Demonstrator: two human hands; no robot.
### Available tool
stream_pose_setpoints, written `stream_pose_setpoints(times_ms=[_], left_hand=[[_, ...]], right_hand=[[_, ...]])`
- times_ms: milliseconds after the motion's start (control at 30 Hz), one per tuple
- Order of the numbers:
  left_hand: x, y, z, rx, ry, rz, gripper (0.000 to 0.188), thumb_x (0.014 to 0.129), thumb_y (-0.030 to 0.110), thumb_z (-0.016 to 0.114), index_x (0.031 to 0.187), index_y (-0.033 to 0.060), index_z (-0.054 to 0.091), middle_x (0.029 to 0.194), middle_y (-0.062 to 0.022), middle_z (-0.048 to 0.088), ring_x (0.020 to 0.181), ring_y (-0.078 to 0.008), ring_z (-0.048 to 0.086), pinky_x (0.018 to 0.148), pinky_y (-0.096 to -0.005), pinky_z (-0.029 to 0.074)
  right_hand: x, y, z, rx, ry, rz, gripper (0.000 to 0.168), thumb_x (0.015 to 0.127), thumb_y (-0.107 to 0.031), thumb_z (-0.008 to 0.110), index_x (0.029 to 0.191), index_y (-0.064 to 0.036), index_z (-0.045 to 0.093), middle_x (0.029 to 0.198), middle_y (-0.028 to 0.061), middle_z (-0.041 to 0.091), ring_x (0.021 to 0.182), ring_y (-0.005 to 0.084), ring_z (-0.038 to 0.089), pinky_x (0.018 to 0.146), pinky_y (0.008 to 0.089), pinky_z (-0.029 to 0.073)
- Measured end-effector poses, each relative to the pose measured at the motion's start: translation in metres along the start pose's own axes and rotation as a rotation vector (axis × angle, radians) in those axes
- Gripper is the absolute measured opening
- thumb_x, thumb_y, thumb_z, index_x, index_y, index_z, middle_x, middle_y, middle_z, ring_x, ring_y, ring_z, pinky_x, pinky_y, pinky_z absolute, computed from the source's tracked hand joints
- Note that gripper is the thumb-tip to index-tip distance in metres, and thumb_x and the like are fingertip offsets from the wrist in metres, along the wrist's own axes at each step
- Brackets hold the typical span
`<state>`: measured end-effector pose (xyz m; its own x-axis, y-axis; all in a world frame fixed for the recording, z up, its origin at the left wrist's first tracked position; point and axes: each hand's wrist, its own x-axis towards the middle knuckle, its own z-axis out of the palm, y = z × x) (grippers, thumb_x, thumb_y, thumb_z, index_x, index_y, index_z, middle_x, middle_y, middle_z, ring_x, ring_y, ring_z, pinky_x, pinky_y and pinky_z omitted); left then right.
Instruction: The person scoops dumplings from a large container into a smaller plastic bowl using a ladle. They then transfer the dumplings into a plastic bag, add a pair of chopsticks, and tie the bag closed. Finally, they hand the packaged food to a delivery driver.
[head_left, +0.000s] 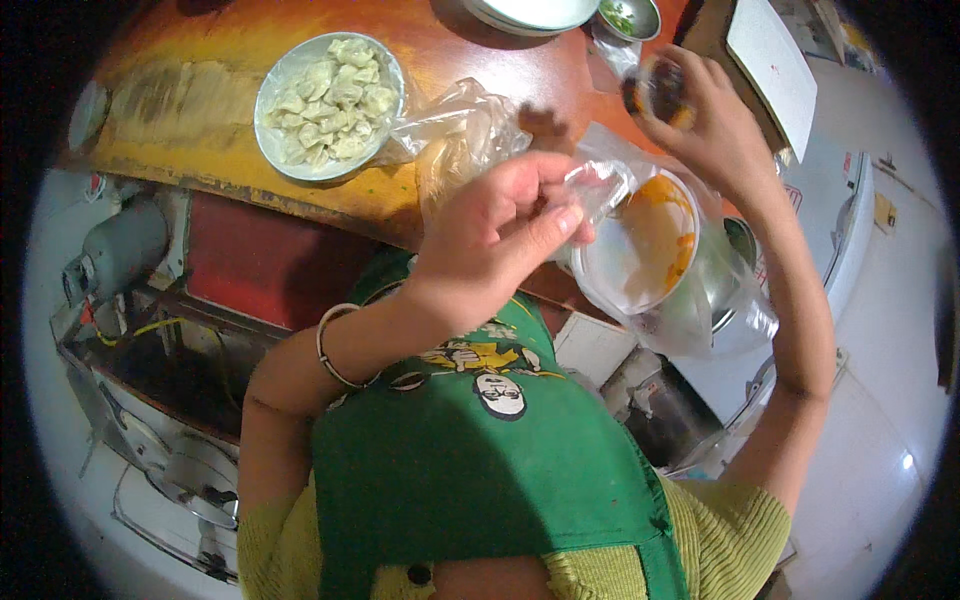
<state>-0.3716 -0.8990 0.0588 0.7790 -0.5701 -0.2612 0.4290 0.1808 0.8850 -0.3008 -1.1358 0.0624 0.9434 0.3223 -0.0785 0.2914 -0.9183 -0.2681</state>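
Note:
My left hand (502, 232) pinches the edge of a clear plastic bag (600, 184) between thumb and fingers. Just right of it is a round white plastic container (615, 277) with orange sauce smeared on its inner wall. Clear film lies around the container, but I cannot tell whether it is inside the bag. Farther up and right, my right hand (712, 120) grips a small round container (664, 90) with dark contents, blurred by motion. A bowl of dumplings (274, 142), lined with clear plastic, stands to the left on the wooden table (202, 97).
Crumpled clear plastic (465, 135) lies between the dumpling bowl and my left hand. White plates (525, 19) and a metal bowl of chopped greens (630, 19) stand at the back. A white board (772, 75) is at right; a metal pot (199, 480) is low at left.

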Motion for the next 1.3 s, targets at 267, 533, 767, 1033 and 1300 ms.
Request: stream_pose_setpoints(times_ms=[267, 533, 767, 1033, 1300], left_hand=[[-0.012, -0.012, -0.005, -0.252, -0.017, 0.190, 0.029, 0.086, 0.007, 0.048, 0.114, 0.0004, 0.045, 0.093, -0.0067, 0.055, 0.089, -0.0121, 0.052, 0.085, -0.0274, 0.039], [-0.016, 0.000, -0.176, 0.407, 0.728, 0.428, 0.021, 0.086, 0.010, 0.046, 0.104, 0.0026, 0.054, 0.102, -0.0056, 0.056, 0.095, -0.0134, 0.051, 0.087, -0.0273, 0.039], [0.024, -0.061, -0.376, 0.613, 0.512, -0.101, 0.031, 0.086, 0.017, 0.046, 0.111, -0.0006, 0.051, 0.102, -0.0087, 0.058, 0.093, -0.0148, 0.053, 0.080, -0.0256, 0.042], [0.034, -0.033, -0.395, 0.514, -0.131, -0.510, 0.021, 0.085, 0.016, 0.044, 0.099, 0.0029, 0.053, 0.092, -0.0039, 0.058, 0.082, -0.0102, 0.054, 0.075, -0.0252, 0.044], [0.009, 0.002, -0.352, 0.264, 0.323, -0.106, 0.014, 0.087, 0.012, 0.040, 0.091, 0.0047, 0.051, 0.077, -0.0007, 0.055, 0.071, -0.0086, 0.049, 0.066, -0.0224, 0.040]], right_hand=[[-0.093, -0.082, -0.028, 0.155, -0.264, 0.199, 0.064, 0.062, -0.014, 0.068, 0.117, -0.003, 0.037, 0.110, 0.0210, 0.043, 0.097, 0.0383, 0.049, 0.081, 0.0402, 0.043], [-0.132, -0.096, 0.001, -0.009, -0.192, 0.375, 0.071, 0.061, -0.008, 0.071, 0.123, -0.003, 0.036, 0.123, 0.0184, 0.040, 0.111, 0.0352, 0.040, 0.094, 0.0384, 0.035], [-0.090, -0.232, 0.021, 0.250, 0.568, 0.553, 0.026, 0.074, -0.006, 0.059, 0.099, 0.001, 0.053, 0.095, 0.0113, 0.056, 0.085, 0.0215, 0.052, 0.079, 0.0316, 0.040], [0.061, -0.237, 0.226, 1.895, 0.398, 1.131, 0.030, 0.089, -0.026, 0.045, 0.107, -0.002, 0.048, 0.107, 0.0099, 0.053, 0.095, 0.0166, 0.051, 0.078, 0.0281, 0.041], [0.102, -0.252, 0.223, 1.702, 0.944, 0.954, 0.007, 0.086, -0.014, 0.050, 0.084, -0.008, 0.052, 0.078, -0.0008, 0.052, 0.073, 0.0084, 0.046, 0.068, 0.0219, 0.035]])
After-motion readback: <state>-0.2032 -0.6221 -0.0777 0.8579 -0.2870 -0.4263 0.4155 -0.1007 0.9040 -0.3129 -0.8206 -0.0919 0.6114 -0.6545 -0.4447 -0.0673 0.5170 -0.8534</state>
